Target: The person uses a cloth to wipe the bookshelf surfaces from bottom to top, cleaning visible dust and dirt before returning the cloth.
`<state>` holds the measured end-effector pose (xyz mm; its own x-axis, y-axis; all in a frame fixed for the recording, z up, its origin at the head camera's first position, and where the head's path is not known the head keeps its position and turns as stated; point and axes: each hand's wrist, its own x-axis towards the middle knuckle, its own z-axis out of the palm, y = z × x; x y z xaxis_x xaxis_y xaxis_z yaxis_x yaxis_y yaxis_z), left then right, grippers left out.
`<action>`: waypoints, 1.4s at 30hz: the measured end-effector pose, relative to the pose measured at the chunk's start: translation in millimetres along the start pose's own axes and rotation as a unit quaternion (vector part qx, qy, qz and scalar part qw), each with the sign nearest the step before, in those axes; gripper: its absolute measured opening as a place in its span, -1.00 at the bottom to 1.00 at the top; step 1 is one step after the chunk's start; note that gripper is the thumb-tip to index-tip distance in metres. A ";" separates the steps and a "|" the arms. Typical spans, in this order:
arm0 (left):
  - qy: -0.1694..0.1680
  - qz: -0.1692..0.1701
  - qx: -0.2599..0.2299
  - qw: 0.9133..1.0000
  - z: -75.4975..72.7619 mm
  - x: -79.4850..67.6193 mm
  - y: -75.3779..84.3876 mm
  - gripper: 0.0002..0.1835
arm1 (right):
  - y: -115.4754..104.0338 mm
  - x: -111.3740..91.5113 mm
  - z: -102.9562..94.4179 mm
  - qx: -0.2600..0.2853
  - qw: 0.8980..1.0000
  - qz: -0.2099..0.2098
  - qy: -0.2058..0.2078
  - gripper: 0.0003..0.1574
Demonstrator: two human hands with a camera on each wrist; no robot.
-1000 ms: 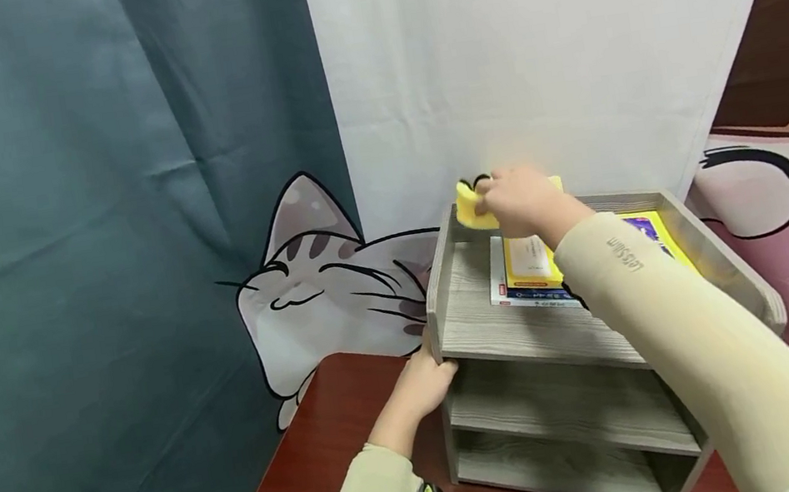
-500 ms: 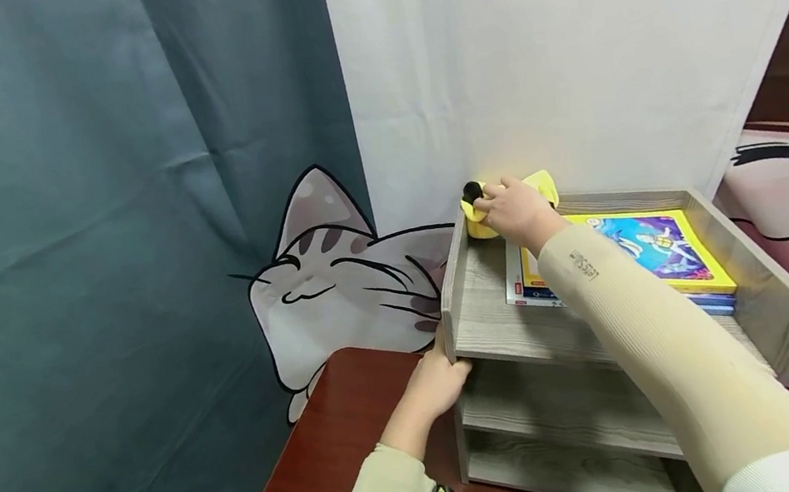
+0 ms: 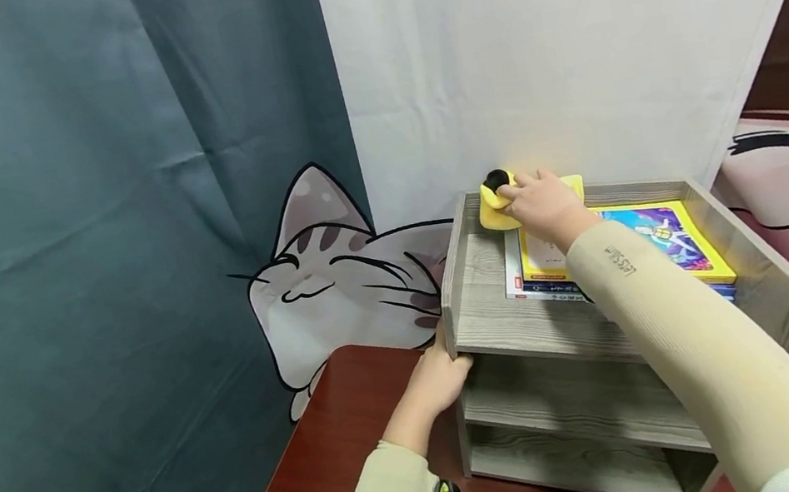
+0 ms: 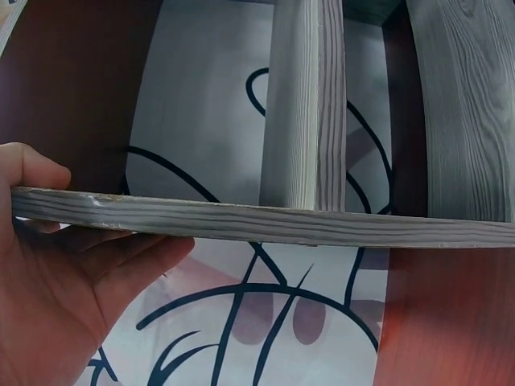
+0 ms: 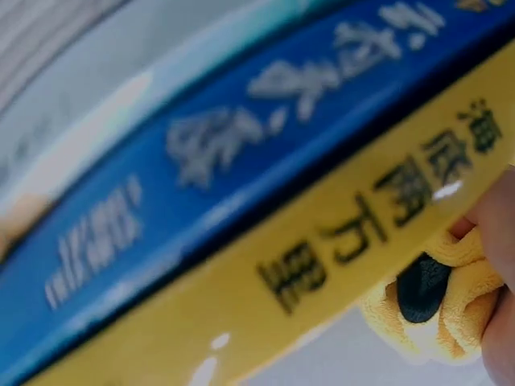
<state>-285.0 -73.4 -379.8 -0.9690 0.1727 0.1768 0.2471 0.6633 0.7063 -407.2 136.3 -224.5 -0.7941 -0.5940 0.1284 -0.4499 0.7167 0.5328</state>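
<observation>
A grey wood-grain desk shelf point(image 3: 485, 326) stands on a red-brown table. My left hand point(image 3: 438, 379) grips the edge of its left side panel point(image 4: 241, 225), thumb on one face and fingers on the other in the left wrist view. At the back left corner of the top tier, my right hand point(image 3: 546, 206) holds a yellow terry cloth point(image 3: 496, 213). A black patch point(image 5: 422, 288) shows on the bunched cloth in the right wrist view. Just below that hand lies a small stack of books with a yellow one point(image 3: 542, 259) on top.
To the right, a yellow-edged book with a blue picture cover point(image 3: 672, 228) tops another stack on the shelf. Two lower tiers point(image 3: 581, 388) open beneath. A white curtain point(image 3: 526, 51) hangs right behind the shelf, with a cat print point(image 3: 341, 295) to its left.
My right hand has moved the yellow cloth slightly right along the back of the top tier. The left hand keeps its grip on the side panel. The head view has shifted a little.
</observation>
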 end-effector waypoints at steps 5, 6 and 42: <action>-0.009 -0.007 -0.008 1.000 1.7 -2.2 1.8 -0.36 | 5.1 -10.6 -0.1 0.070 0.997 0.040 -0.009 -0.41; -0.011 -0.007 -0.010 1.000 1.8 -2.2 1.9 -0.36 | 6.2 -12.9 -0.1 0.080 0.996 0.047 -0.011 -0.42; -0.013 -0.003 -0.024 1.000 -3.4 1.9 -4.4 -0.40 | 37.6 -64.9 6.8 0.002 0.985 0.157 -0.065 -0.88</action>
<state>-288.0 -78.5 -380.2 -0.9700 0.1876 0.1547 0.2396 0.6295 0.7391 -375.3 204.2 -218.4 -0.9402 -0.2905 0.1781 -0.1747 0.8598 0.4799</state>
